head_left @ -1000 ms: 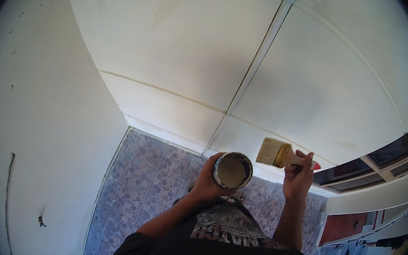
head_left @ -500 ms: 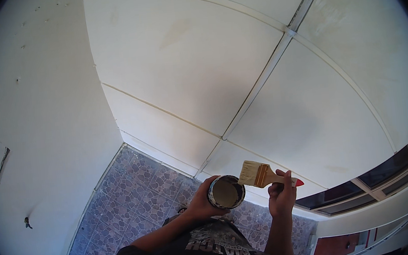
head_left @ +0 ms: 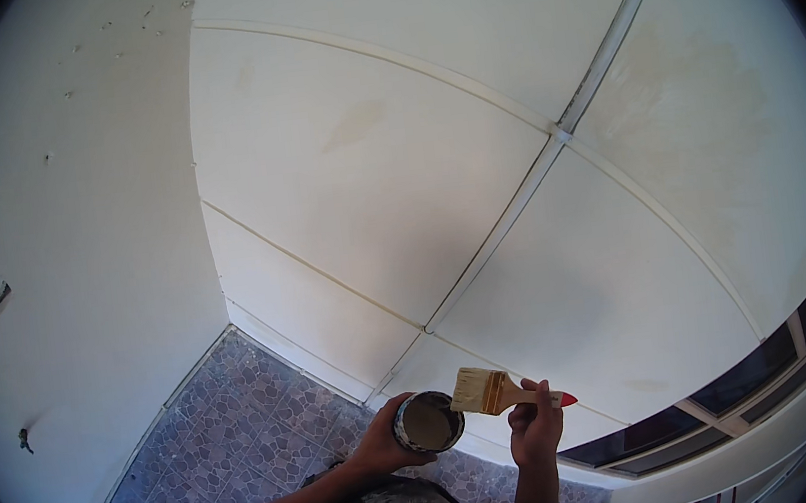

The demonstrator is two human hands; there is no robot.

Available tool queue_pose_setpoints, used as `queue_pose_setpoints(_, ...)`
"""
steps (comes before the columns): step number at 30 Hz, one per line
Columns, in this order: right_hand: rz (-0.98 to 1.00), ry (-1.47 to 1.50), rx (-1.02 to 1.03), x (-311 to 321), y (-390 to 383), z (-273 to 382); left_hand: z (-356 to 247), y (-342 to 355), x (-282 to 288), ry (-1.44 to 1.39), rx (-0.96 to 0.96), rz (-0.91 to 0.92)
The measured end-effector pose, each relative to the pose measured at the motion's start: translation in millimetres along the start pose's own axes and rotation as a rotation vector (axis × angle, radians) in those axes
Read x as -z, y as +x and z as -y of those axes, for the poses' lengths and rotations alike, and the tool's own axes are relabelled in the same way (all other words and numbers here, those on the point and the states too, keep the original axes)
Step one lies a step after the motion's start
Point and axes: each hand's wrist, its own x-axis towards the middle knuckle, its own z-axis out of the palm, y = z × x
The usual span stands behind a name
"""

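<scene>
Smooth off-white wall (head_left: pixel 320 221) with raised strips (head_left: pixel 559 132); floor (head_left: pixel 206 443) of stone-patterned tiles. Left hand (head_left: pixel 382 441) gripping round can (head_left: pixel 458 433), grey-brown contents (head_left: pixel 428 423) inside. Right hand (head_left: pixel 538 429) gripping flat brush (head_left: pixel 497 393), red-tipped handle (head_left: pixel 527 396); pale bristles (head_left: pixel 473 389) at can's rim.

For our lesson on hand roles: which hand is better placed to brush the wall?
Probably the right: the right hand grips the brush by its handle, while the left hand holds the can.

Left of the right grip (head_left: pixel 535 423), the brush (head_left: pixel 481 391) and can (head_left: pixel 459 432) block the way to the left grip (head_left: pixel 382 441). Beyond both stands the panelled wall (head_left: pixel 351 228); just right of the right grip is open.
</scene>
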Motion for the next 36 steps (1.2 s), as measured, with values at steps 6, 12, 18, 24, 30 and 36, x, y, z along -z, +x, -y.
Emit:
queue_pose_setpoints(6,-0.023,0.012,-0.035,-0.8,2.4,-0.5,8.7,2.2,-4.0,-0.051,-0.053,-0.037)
queue_pose_setpoints(12,0.002,0.003,-0.029,-1.4,6.8,-0.6,18.5,5.5,-10.6,-0.090,-0.093,-0.065)
queue_pose_setpoints(18,0.034,0.001,-0.044,-2.6,10.5,-1.1,22.4,4.8,-13.6,-0.061,-0.122,-0.081)
queue_pose_setpoints(24,0.065,0.003,-0.038,-5.0,14.2,0.0,24.7,6.6,-15.0,-0.088,-0.107,-0.093)
queue_pose_setpoints(30,0.119,-0.003,-0.060,-6.7,24.9,-2.9,37.8,8.6,-17.4,-0.069,-0.141,-0.129)
queue_pose_setpoints(36,0.170,0.026,-0.078,-12.2,33.4,-6.6,31.3,0.6,-18.8,0.014,-0.089,-0.182)
